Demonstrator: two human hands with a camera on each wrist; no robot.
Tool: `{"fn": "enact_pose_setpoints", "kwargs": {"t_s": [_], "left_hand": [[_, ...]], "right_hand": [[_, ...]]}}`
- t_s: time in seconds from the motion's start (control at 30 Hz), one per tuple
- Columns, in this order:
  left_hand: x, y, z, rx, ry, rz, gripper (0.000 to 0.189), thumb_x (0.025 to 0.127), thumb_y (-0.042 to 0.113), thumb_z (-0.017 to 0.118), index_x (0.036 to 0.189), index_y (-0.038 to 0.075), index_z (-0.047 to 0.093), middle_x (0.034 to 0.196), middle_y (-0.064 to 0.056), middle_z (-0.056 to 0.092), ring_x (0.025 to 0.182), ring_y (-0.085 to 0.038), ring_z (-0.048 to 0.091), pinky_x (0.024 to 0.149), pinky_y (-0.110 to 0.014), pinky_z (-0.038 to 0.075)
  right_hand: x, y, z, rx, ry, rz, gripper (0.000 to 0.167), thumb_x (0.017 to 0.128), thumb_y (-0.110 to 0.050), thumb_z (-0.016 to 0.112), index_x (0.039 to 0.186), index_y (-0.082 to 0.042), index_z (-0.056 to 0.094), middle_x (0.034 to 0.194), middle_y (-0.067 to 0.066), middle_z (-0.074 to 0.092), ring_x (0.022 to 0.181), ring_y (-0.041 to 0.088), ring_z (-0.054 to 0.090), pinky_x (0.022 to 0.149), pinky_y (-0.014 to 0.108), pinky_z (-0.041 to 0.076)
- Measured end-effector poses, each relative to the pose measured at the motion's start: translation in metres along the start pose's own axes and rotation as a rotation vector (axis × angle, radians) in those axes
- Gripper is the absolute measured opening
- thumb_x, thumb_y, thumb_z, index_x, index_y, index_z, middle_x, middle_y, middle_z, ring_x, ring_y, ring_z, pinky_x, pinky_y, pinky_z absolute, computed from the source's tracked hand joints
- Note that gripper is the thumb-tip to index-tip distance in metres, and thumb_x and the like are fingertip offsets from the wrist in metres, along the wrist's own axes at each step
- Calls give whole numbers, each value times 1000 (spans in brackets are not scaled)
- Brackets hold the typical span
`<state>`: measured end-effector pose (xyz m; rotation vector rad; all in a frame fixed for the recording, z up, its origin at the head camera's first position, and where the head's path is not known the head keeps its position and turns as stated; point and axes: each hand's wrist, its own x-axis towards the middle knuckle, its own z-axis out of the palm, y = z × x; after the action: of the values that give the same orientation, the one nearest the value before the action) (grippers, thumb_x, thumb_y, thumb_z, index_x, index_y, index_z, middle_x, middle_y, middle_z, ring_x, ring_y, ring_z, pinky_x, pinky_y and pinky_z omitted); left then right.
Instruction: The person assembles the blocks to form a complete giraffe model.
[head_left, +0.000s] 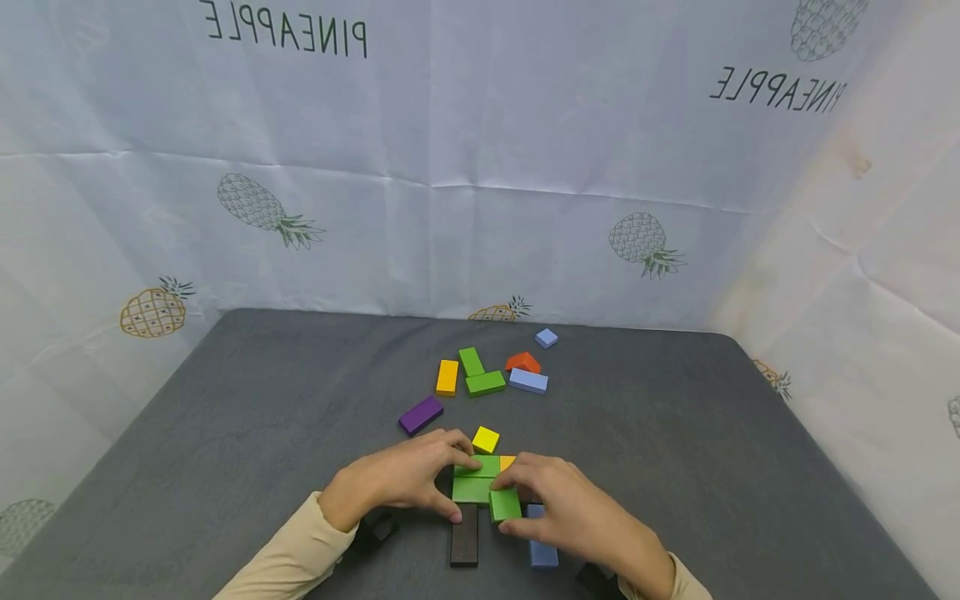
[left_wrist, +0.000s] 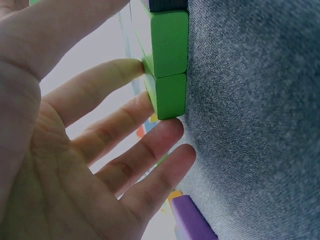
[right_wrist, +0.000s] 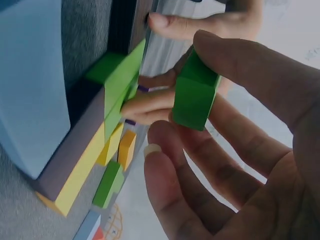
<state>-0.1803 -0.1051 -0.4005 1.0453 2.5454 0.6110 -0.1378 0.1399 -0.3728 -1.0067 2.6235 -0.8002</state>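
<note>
My right hand [head_left: 566, 510] pinches a green block [right_wrist: 192, 102] between thumb and fingers, raised over the other blocks in the right wrist view. My left hand [head_left: 408, 475] has its fingers loosely extended; its index fingertip touches two green blocks [head_left: 471, 492] lying side by side. The left thumb is at the upper end of a dark brown block [head_left: 464, 546], which points toward me from the green pair. A blue block [head_left: 543, 555] lies parallel to it, partly behind the right hand. At the green pair's right end shows part of a yellow-orange block [head_left: 507, 462].
Just beyond the green pair lies a yellow block [head_left: 486, 439]. Farther off are a purple block [head_left: 421, 414], an orange block [head_left: 447, 378], two more green blocks [head_left: 485, 383], a red-orange piece [head_left: 523, 362] and light blue blocks [head_left: 528, 381]. A pineapple-print curtain [head_left: 450, 250] hangs behind the grey table [head_left: 300, 400].
</note>
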Motion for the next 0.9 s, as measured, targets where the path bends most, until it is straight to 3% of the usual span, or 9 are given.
{"fn": "enact_pose_setpoints", "kwargs": {"t_s": [0.27, 0.43, 0.73, 0.9], "left_hand": [[0, 0, 0, -13, -1, 0, 60, 79, 34, 84, 132, 14, 65, 132, 2, 55, 123, -15, 52, 103, -32, 48], [-1, 0, 0, -15, -3, -1, 60, 79, 33, 84, 132, 14, 65, 132, 0, 55, 124, -15, 52, 104, -33, 48], [-1, 0, 0, -17, -6, -1, 61, 79, 33, 84, 133, 13, 64, 134, -1, 54, 124, -17, 52, 104, -34, 47], [-1, -1, -1, -9, 0, 19, 61, 79, 33, 84, 133, 13, 64, 133, -2, 55, 124, -18, 52, 103, -34, 48]], "right_hand": [[0, -9, 8, -9, -78, -31, 30, 83, -24, 81, 111, -20, 71, 101, -15, 62, 83, -5, 52, 72, 17, 48], [2, -14, 16, -44, -112, -22, 31, 81, -26, 83, 109, -23, 72, 110, -15, 63, 94, -6, 53, 81, 19, 50], [0, -17, 29, -28, -105, -34, 30, 77, -32, 85, 104, -27, 74, 94, -19, 55, 75, -7, 49, 68, 13, 46], [2, -12, 39, 23, -163, 14, 30, 79, -35, 84, 106, -29, 73, 94, -21, 56, 74, -8, 51, 67, 13, 47]]}}
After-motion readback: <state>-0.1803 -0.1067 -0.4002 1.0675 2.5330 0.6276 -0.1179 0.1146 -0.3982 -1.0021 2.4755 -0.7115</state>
